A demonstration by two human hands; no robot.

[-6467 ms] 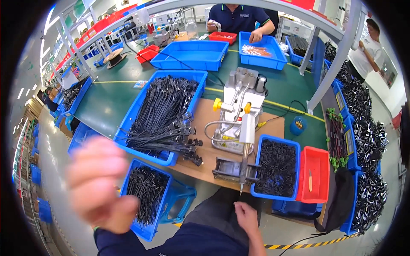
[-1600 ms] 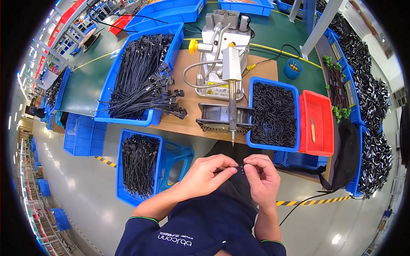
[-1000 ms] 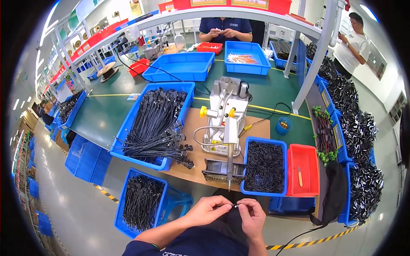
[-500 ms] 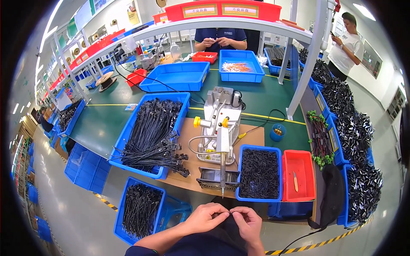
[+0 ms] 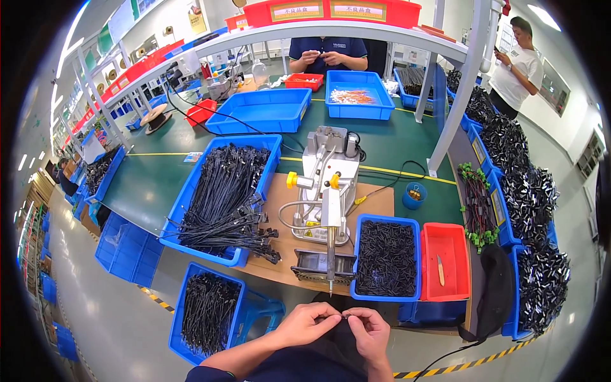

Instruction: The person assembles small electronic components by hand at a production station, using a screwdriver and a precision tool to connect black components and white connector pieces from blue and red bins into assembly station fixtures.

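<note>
My left hand [image 5: 309, 325] and my right hand [image 5: 372, 333] meet at the table's front edge, each pinching with thumb and forefinger. A small black part [image 5: 344, 317] shows between the fingertips; most of it is hidden, so its exact kind cannot be told. Just beyond my hands, the metal rod of a white-and-grey bench machine [image 5: 324, 184] points down like a soldering iron. Under that rod sits a dark slotted metal block [image 5: 323, 264]. To its right, a blue tray [image 5: 419, 254] holds many small black parts.
A red tray [image 5: 459, 251] contains a knife [image 5: 440, 270]. On the left, a blue bin [image 5: 275, 153] holds black cables, with another cable bin [image 5: 175, 331] below. Blue bins of black connectors [image 5: 541, 280] line the right. A co-worker [image 5: 328, 57] sits opposite; another person [image 5: 519, 70] stands right.
My hands stay nearly in place, still pinched together. The view has shifted very slightly; the bins and machine have not moved.
</note>
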